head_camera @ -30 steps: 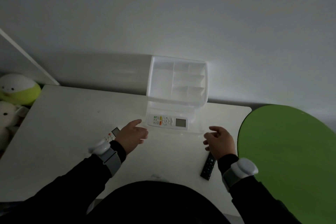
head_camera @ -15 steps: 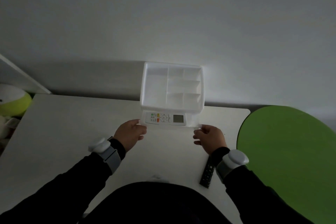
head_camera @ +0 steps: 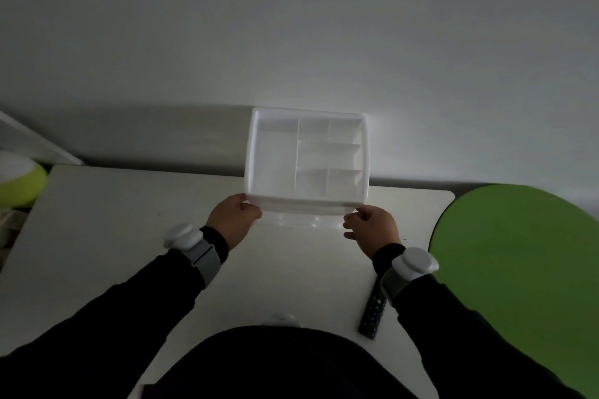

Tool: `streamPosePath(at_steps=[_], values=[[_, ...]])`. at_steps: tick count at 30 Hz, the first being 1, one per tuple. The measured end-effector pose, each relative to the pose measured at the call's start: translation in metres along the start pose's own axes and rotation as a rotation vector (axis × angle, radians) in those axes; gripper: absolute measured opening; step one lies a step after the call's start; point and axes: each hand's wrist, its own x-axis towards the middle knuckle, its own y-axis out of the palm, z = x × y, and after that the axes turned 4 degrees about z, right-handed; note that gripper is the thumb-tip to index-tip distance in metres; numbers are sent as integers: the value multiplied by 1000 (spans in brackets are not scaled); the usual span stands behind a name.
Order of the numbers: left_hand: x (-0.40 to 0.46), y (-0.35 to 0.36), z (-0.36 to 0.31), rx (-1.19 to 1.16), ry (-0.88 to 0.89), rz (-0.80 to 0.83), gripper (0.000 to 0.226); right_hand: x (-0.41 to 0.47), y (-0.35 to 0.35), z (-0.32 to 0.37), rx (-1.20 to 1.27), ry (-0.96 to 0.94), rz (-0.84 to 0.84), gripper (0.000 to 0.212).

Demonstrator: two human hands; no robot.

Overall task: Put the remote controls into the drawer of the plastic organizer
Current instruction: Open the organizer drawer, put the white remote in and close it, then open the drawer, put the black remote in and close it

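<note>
White table [head_camera: 107,220] holds organizer [head_camera: 306,159], pinched by left hand [head_camera: 231,220] and right hand [head_camera: 372,228]; black remote [head_camera: 372,314] nearby.

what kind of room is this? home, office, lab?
Probably a home room, perhaps a child's: a white table against a plain wall, a plush toy beside it, a green round table, a plastic organizer.

Both hands press against the front of the white plastic organizer [head_camera: 307,160], the left hand [head_camera: 232,223] at its left corner, the right hand [head_camera: 372,227] at its right corner. A black remote control [head_camera: 372,314] lies on the table [head_camera: 107,223] just behind the right wrist.
</note>
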Motion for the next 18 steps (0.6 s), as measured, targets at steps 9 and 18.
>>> streamPosePath(at_steps=[9, 18], values=[[4, 15, 7, -85, -147, 112, 68, 6, 16, -11, 62, 74, 72, 14], [-5, 19, 31, -20, -130, 106, 96, -6, 24, -32, -3, 41, 106, 48]])
